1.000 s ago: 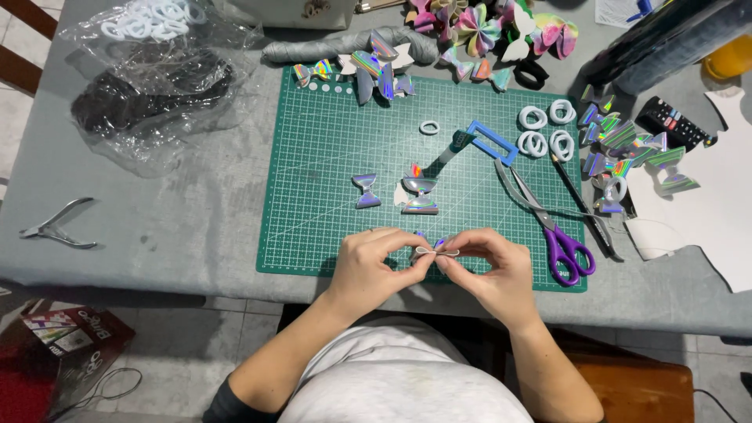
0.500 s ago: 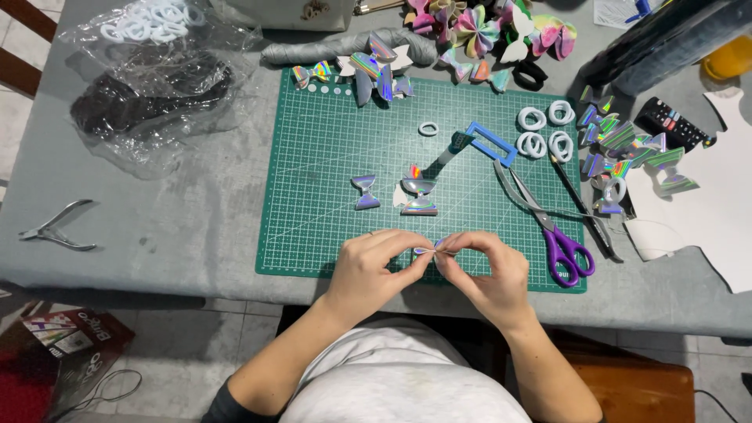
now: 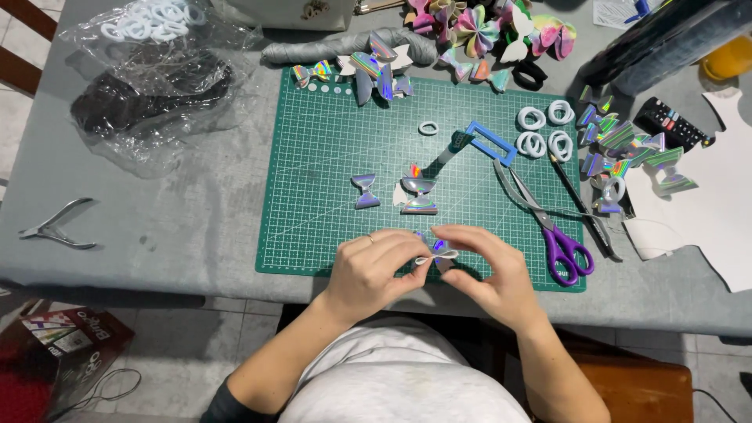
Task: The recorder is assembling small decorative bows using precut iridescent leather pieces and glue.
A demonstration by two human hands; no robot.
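Both my hands meet over the near edge of a green cutting mat. My left hand and my right hand pinch a small shiny holographic bow piece between their fingertips. My left hand wears a ring. Just beyond the hands on the mat lie a small holographic bow and a folded holographic piece.
Purple-handled scissors and a dark pen lie right of my hands. A blue-handled tool, white hair rings, more holographic bows, a remote, clear plastic bags and metal pliers sit around the grey table.
My hands have stayed at the mat's near edge, fingers shifting slightly around the bow piece. Nothing else has moved.
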